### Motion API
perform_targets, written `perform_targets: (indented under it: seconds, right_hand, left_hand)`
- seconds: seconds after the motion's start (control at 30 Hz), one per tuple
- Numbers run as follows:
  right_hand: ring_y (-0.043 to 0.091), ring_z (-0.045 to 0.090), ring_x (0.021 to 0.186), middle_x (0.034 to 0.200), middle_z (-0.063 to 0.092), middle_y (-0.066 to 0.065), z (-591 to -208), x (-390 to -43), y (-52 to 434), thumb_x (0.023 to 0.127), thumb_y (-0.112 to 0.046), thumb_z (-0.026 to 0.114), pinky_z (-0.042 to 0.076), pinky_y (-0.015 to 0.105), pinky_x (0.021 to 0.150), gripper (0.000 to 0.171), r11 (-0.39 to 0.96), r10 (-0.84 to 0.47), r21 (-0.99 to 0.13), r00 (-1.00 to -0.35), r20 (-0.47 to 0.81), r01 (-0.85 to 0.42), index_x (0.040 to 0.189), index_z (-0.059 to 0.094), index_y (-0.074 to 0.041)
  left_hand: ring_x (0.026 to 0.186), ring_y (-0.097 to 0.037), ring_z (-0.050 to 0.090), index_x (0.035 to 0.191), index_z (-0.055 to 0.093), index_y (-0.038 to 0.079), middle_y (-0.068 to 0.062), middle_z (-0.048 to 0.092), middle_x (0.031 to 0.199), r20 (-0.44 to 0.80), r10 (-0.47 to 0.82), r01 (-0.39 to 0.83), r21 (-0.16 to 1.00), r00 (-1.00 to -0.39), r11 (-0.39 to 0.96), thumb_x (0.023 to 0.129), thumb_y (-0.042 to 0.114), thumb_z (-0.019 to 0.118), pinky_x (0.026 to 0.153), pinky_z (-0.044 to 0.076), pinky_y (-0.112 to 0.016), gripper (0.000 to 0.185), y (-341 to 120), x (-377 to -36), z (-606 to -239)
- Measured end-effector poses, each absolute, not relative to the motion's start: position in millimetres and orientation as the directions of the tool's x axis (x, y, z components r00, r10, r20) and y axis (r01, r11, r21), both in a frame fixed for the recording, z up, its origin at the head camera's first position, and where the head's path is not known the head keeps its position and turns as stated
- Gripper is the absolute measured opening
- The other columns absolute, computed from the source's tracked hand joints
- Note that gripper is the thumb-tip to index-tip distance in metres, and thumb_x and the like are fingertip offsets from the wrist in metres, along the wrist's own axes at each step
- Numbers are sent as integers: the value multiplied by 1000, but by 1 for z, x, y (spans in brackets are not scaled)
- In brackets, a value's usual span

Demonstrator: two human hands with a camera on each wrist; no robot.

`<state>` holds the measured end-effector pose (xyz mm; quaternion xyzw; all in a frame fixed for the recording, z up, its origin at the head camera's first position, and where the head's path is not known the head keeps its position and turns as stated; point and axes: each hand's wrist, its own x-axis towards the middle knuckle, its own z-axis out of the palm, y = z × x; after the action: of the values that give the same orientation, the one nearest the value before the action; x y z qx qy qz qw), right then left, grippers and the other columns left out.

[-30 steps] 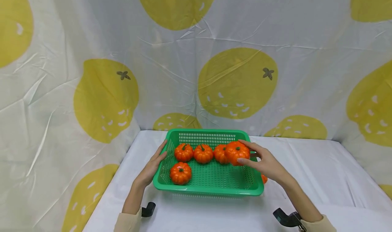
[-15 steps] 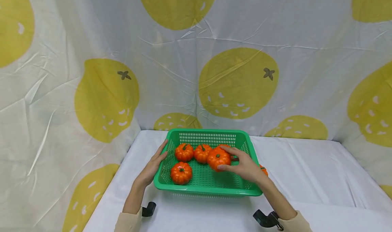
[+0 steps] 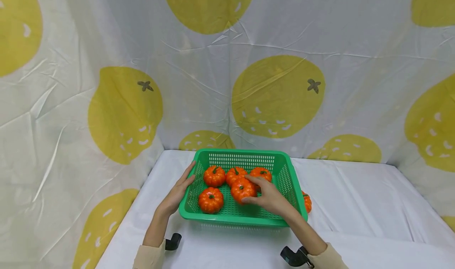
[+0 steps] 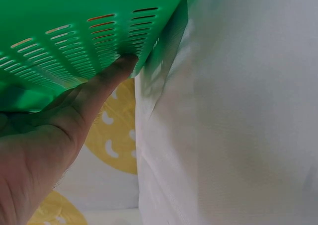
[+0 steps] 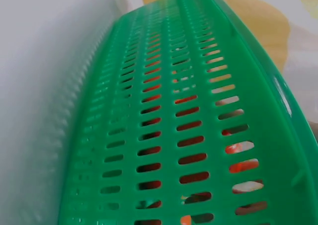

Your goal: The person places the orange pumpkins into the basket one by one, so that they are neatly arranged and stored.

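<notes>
In the head view my right hand (image 3: 267,196) holds a small orange pumpkin (image 3: 243,190) between thumb and fingers, low inside the green plastic basket (image 3: 245,222). Behind it lie three more small pumpkins in a row: a left one (image 3: 215,176), a middle one (image 3: 235,173) and a right one (image 3: 261,173). Another pumpkin (image 3: 211,200) sits at the front left of the basket. My left hand (image 3: 175,196) rests against the basket's left side with straight fingers; the left wrist view shows a finger (image 4: 102,88) along the slotted outer wall. The right wrist view shows mainly the basket's wall (image 5: 164,125), hiding the right hand's grip.
Outside the basket's right side a further orange pumpkin (image 3: 307,202) lies partly hidden on the white-covered table (image 3: 355,205). A pale curtain with yellow lemon prints (image 3: 277,95) hangs behind and on the sides. A black wrist mount (image 3: 296,256) sits at the right sleeve.
The right hand has carried its pumpkin leftward and down from over the basket's right side to the front of the back row. The left hand has kept its place on the basket.
</notes>
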<state>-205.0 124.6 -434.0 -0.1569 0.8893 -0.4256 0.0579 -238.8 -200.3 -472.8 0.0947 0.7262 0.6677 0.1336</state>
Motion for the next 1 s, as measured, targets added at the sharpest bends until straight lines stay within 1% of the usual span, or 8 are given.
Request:
perform_targets:
  seconds: [0.13,0.3,0.53,0.73,0.87,0.93,1.0]
  right_hand:
    - [43,49,142,151,55,21,-436,-204,119,85,-23,87,41,61,114,76,598,-347,-766,-938,20,-237,150,53,-2]
    - [42,48,143,152,55,20,-438,-202,118,83,-22,87,40,60,115,75,613,-372,-757,-928,-25,-226,148,55,-3]
    - [44,50,140,150,56,22,-438,-199,122,86,-20,85,42,62,112,71,646,-458,-713,-886,-78,-271,147,55,1]
    - [44,51,139,150,56,23,-437,-200,122,88,-21,83,41,63,112,73,651,-476,-719,-869,-136,-244,150,52,0]
    - [43,52,139,150,56,23,-437,-200,125,88,-20,83,42,63,111,74,640,-467,-743,-866,-176,-195,151,50,-1]
    - [40,58,127,143,60,22,-437,-200,128,88,-17,83,49,58,104,73,633,-453,-758,-870,-196,-159,151,50,0]
    - [33,61,114,134,64,19,-438,-199,130,88,-16,83,53,49,92,73,630,-440,-765,-873,-209,-134,151,50,0]
  left_hand:
    - [162,-35,0,168,10,34,-6,0,176,-73,317,-45,995,-946,95,114,33,34,128,9,-62,58,-201,-239,-472]
    - [162,-37,0,168,11,32,-8,1,176,-70,309,-41,994,-949,102,114,34,34,127,10,-63,58,-200,-239,-470]
    - [162,-35,1,167,11,35,-6,1,176,-78,311,-54,995,-947,87,114,34,35,128,9,-62,58,-198,-239,-472]
    - [162,-36,1,168,11,33,-6,1,176,-72,308,-48,995,-949,87,114,34,34,128,10,-62,58,-199,-239,-472]
    - [162,-36,1,167,12,34,-7,2,176,-72,297,-44,994,-952,100,114,33,34,128,9,-63,57,-200,-239,-473]
    - [162,-35,1,167,12,34,-6,2,176,-74,299,-46,994,-951,97,114,32,34,128,10,-62,57,-200,-240,-474]
    - [162,-35,2,167,11,35,-6,1,176,-71,306,-44,995,-949,95,114,32,34,128,10,-62,58,-200,-240,-474]
